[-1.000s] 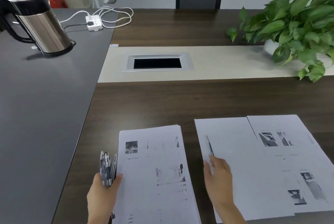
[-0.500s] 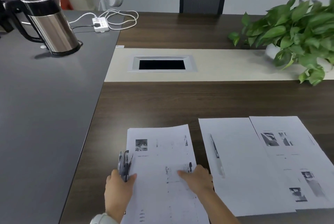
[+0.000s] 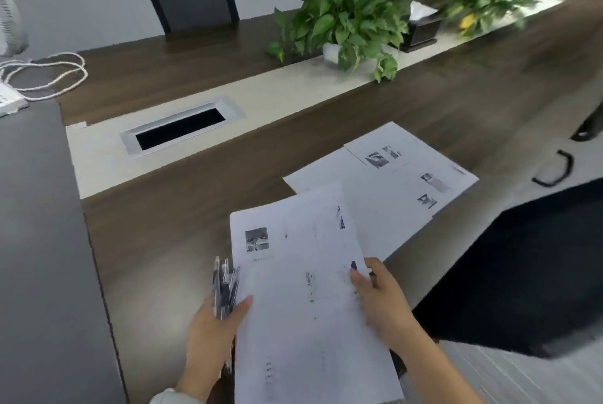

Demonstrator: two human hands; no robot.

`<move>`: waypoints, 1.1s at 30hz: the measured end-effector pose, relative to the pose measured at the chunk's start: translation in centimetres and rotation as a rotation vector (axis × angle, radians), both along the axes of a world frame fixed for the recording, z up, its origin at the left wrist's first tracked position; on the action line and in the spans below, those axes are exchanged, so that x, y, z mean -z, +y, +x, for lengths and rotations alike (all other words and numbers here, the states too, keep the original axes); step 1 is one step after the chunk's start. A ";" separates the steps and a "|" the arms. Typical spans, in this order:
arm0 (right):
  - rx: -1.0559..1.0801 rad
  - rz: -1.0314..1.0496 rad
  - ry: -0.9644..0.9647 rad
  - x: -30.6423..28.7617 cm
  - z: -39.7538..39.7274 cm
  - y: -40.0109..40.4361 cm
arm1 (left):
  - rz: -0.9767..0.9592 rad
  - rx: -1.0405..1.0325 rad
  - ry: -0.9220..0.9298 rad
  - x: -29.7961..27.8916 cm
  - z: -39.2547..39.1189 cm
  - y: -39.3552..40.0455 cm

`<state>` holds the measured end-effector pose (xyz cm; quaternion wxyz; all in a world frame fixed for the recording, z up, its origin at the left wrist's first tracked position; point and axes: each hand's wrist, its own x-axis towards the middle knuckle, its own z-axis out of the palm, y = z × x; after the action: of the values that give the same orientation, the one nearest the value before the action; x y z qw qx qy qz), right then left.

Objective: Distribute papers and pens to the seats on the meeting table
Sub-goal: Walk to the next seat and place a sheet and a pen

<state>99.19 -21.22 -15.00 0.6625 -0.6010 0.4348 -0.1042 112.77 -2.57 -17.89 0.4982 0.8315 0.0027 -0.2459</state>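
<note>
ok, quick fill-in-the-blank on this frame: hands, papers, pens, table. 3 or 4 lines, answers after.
1. The left hand grips a bundle of ____ beside the paper stack.
2. The right hand holds the stack's ____ edge.
3. Sheets already laid out lie to the ____ of the held stack.
4. The nearer potted plant sits on the table's ____ centre strip.

Answers: pens; right; right; light

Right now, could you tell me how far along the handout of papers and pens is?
One seat looks served: two sheets lie on the table; I cannot make out a pen on them. In hand: the left hand grips the pens and the stack, which the right hand also holds. Left: the far chair has nothing set before it.
</note>
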 end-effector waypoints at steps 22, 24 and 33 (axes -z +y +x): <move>1.105 -0.309 -0.336 -12.2 -51.1 -13.2 | -0.630 1.017 0.139 -13.8 -40.6 -34.5; 1.109 -0.287 -0.311 -11.6 -54.5 -15.9 | -0.599 1.000 0.159 -12.9 -44.0 -37.1; 1.034 -0.213 -0.221 -7.3 -60.1 -34.7 | -0.511 0.884 0.156 -9.4 -49.7 -53.8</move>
<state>39.14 -55.93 -7.70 0.5021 -0.3578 0.5886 -0.5229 63.06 -56.32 -8.47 0.5321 0.5842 -0.3720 -0.4870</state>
